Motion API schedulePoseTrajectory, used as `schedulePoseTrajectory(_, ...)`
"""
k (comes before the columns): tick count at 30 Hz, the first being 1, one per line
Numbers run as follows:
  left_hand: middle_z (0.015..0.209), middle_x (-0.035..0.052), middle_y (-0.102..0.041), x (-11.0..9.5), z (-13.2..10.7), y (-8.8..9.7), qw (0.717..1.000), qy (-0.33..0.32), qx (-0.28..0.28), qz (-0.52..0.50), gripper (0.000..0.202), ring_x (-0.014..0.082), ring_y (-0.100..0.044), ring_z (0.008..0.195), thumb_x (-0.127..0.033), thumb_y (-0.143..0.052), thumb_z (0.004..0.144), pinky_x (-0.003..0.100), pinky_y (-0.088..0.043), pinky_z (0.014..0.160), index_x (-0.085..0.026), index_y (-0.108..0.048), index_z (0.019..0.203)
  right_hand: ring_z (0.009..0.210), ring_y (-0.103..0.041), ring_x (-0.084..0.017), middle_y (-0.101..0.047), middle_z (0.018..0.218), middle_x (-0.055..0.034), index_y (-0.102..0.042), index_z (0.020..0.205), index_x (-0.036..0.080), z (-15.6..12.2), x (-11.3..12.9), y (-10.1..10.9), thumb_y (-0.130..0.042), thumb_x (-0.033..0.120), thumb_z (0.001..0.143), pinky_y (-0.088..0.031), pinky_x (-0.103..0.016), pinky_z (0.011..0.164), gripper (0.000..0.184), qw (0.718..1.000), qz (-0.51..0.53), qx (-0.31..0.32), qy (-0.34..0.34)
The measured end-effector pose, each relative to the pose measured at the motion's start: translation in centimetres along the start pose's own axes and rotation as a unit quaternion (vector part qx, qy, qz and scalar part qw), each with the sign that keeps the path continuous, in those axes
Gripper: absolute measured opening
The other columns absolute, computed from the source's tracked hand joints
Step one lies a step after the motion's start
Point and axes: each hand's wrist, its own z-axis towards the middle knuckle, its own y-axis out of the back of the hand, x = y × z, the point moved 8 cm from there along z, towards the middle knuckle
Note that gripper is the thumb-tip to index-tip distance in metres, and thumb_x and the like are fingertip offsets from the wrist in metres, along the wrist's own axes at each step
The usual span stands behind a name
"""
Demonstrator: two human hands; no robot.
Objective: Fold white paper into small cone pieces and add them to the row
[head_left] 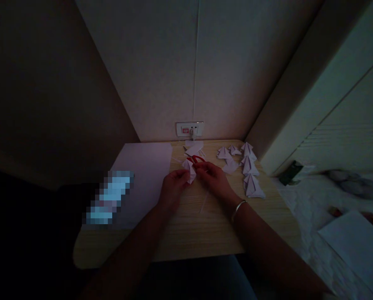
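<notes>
A small folded white paper piece (189, 170) with pointed, pleated layers is held just above the middle of the wooden table. My left hand (173, 183) pinches its lower left side. My right hand (211, 175), with a bangle at the wrist, has its fingers closed at the paper's right edge. Red-handled scissors (199, 158) lie right behind these fingertips, blades pointing back left; whether the fingers touch the handles is hard to see. White paper scraps (194, 148) lie beyond the scissors, and a thin paper strip (203, 203) rests below my hands.
Several folded paper pieces (251, 185) stand along the table's (205, 241) right side. White paper sheets (148, 166) cover its left, with a blurred-out phone-like bright object (111, 196) on top. A wall socket (189, 129) sits behind. Items lie on a pale surface at right.
</notes>
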Motion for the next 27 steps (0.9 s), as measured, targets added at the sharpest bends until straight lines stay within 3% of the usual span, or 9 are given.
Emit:
schedulePoseTrajectory(3, 0.075, 0.0025, -0.066, 0.1, -0.1, -0.3, 0.999, 0.005, 0.022, 0.027, 0.027, 0.0124, -0.059, 0.068, -0.027, -0.076, 0.056, 0.027, -0.046, 0.069, -0.013, -0.065, 0.077, 0.050, -0.048, -0.010, -0.059, 0.062, 0.0018, -0.064, 0.086, 0.018, -0.1, -1.2, -0.7, -0.059, 0.044, 0.075, -0.036, -0.023, 0.048, 0.029, 0.994, 0.047, 0.048, -0.086)
schedulePoseTrajectory(6, 0.072, 0.0016, -0.066, 0.2, -0.2, -0.5, 0.998, 0.002, 0.032, 0.062, 0.024, 0.0121, -0.059, 0.065, -0.026, -0.074, 0.058, 0.026, -0.046, 0.066, -0.014, -0.065, 0.076, 0.045, -0.044, -0.008, -0.055, 0.056, 0.0042, -0.063, 0.078, 0.018, -0.3, -1.4, -1.1, -0.064, 0.045, 0.071, -0.032, -0.021, 0.043, 0.028, 0.986, 0.084, 0.078, -0.119)
schedulePoseTrajectory(18, 0.070, 0.0011, -0.065, -0.2, -0.1, 0.0, 0.997, -0.021, -0.001, 0.073, 0.024, 0.0119, -0.057, 0.063, -0.032, -0.073, 0.060, 0.024, -0.045, 0.062, -0.014, -0.064, 0.074, 0.044, -0.046, -0.007, -0.056, 0.052, 0.0034, -0.063, 0.072, 0.015, -0.3, -1.9, -1.1, -0.069, 0.043, 0.066, -0.034, -0.019, 0.043, 0.029, 0.981, 0.119, 0.075, -0.136)
schedulePoseTrajectory(27, 0.078, 0.0030, -0.069, -0.2, -0.2, -0.6, 0.997, -0.022, 0.034, 0.067, 0.036, 0.0138, -0.061, 0.068, -0.023, -0.076, 0.055, 0.027, -0.047, 0.069, -0.015, -0.065, 0.089, 0.042, -0.046, -0.007, -0.056, 0.052, 0.0034, -0.062, 0.068, 0.015, -0.4, -1.9, -0.6, -0.073, 0.039, 0.061, -0.033, -0.019, 0.041, 0.027, 0.974, 0.166, 0.041, -0.148)
